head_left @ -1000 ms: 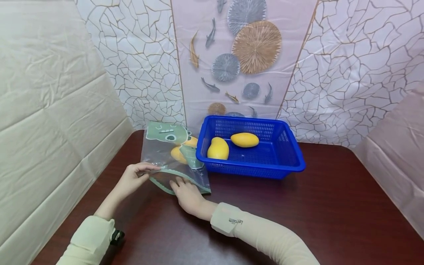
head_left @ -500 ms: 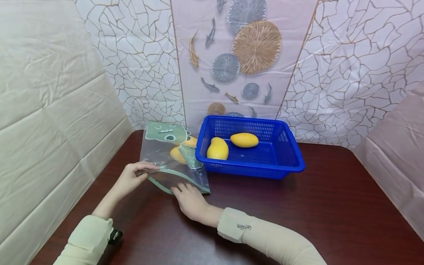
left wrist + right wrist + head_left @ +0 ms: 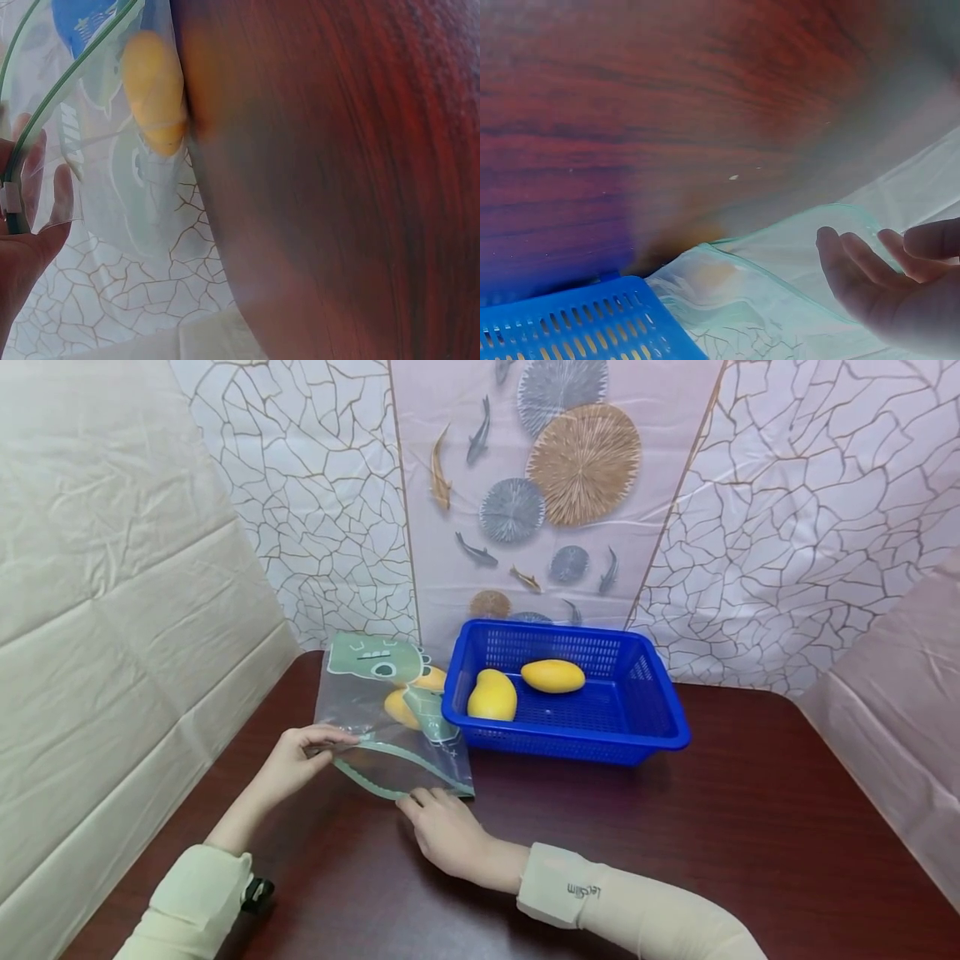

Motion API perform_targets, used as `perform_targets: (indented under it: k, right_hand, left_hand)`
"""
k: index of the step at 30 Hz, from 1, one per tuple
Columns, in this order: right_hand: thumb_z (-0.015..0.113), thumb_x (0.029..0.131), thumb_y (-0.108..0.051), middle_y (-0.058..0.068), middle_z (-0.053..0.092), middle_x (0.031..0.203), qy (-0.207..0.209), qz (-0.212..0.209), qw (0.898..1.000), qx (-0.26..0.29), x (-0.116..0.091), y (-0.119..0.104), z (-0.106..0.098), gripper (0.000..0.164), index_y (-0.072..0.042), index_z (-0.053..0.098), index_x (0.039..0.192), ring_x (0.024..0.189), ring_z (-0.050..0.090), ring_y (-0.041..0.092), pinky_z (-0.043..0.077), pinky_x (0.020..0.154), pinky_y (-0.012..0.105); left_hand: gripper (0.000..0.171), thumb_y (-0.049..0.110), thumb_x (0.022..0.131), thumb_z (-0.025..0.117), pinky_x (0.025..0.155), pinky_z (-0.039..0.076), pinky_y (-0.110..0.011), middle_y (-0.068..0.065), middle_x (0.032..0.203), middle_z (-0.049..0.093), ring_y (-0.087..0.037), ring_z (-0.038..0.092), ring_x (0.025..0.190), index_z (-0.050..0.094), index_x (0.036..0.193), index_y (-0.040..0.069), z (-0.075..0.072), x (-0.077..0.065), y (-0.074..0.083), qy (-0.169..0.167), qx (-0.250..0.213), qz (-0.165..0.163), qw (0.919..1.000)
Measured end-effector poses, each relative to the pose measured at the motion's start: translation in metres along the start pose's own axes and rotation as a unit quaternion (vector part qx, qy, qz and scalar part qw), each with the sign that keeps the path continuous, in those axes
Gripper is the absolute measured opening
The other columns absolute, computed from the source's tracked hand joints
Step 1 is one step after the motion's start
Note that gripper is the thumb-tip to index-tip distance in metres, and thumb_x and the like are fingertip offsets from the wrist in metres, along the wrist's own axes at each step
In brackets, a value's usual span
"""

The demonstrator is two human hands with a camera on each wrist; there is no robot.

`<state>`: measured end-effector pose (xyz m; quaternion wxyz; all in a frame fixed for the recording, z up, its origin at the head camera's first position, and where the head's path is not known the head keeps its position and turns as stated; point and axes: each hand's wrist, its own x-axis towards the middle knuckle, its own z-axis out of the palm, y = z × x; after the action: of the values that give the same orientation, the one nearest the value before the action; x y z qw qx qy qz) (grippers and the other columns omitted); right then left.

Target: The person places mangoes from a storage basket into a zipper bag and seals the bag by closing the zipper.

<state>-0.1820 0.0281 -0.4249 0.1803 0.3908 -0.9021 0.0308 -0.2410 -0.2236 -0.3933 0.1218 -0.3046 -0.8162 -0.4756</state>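
Note:
A clear zip bag (image 3: 352,702) with green cartoon prints lies on the table, its green-edged mouth gaping toward me. Yellow mangoes (image 3: 401,708) show through its plastic. My left hand (image 3: 296,764) pinches the bag's left corner by the zip; the left wrist view shows thumb and fingers around that corner (image 3: 11,199). At the near lip of the mouth is my right hand (image 3: 446,835), its fingertips right at the edge. In the right wrist view its fingers (image 3: 855,270) are loosely bent and spread, with nothing gripped between them.
A blue plastic basket (image 3: 570,745) stands at the back, right beside the bag and overlapping its right side in the head view. Two mangoes (image 3: 492,696) lie in it. Dark wooden table (image 3: 720,827) extends to the right; patterned cloth (image 3: 330,485) hangs behind.
My right hand has drawn back from inside the bag's mouth to its near lip, moving toward me and slightly right. The left hand keeps its hold on the corner.

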Motion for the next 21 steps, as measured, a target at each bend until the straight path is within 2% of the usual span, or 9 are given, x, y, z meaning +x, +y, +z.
perform_targets:
  k: [4,7,13,18,21]
  right_hand:
    - [0.059,0.086,-0.010,0.002,0.063,0.107,-0.010,-0.007,1.000,0.003,-0.006,-0.002,-0.005,0.031,-0.011,0.060,0.117,0.097,0.062,0.018,0.051,0.083,0.028]
    - [0.059,0.086,-0.011,0.002,0.062,0.108,-0.018,-0.004,1.000,0.008,-0.011,-0.001,-0.008,0.033,-0.012,0.060,0.119,0.101,0.061,0.018,0.051,0.084,0.028]
    - [0.060,0.084,-0.008,0.002,0.062,0.111,0.001,0.007,1.000,0.030,-0.016,0.006,-0.016,0.036,-0.012,0.060,0.120,0.102,0.060,0.018,0.051,0.086,0.030]
    - [0.061,0.082,-0.003,0.004,0.063,0.114,0.032,0.024,0.996,0.078,-0.016,0.020,-0.026,0.038,-0.011,0.061,0.118,0.103,0.060,0.020,0.050,0.088,0.033]
    - [0.061,0.081,-0.001,0.005,0.063,0.113,0.047,0.036,0.993,0.100,-0.016,0.030,-0.031,0.036,-0.009,0.062,0.117,0.102,0.060,0.020,0.051,0.086,0.033]
  left_hand:
    - [0.032,-0.022,0.078,0.049,0.067,0.047,-0.011,-0.007,0.095,0.071,0.011,0.057,0.093,0.069,0.099,-0.007,0.000,-0.001,-0.001,0.001,0.006,-0.002,1.0000]
    - [0.033,-0.022,0.078,0.049,0.067,0.046,-0.012,-0.008,0.095,0.071,0.011,0.056,0.093,0.069,0.099,-0.006,0.000,-0.001,-0.001,0.001,0.009,-0.006,0.9999]
    - [0.034,-0.022,0.077,0.048,0.069,0.047,-0.011,0.003,0.095,0.071,0.010,0.057,0.093,0.069,0.098,-0.007,-0.001,-0.001,-0.002,0.001,0.006,-0.005,1.0000]
    - [0.034,-0.023,0.076,0.047,0.067,0.046,-0.010,0.018,0.096,0.067,0.011,0.057,0.093,0.068,0.098,-0.009,-0.001,-0.002,-0.003,0.005,-0.009,-0.002,0.9999]
    - [0.033,-0.023,0.076,0.048,0.068,0.046,-0.011,0.020,0.097,0.065,0.011,0.057,0.094,0.068,0.098,-0.009,0.000,-0.002,-0.002,0.004,-0.013,-0.004,0.9999]
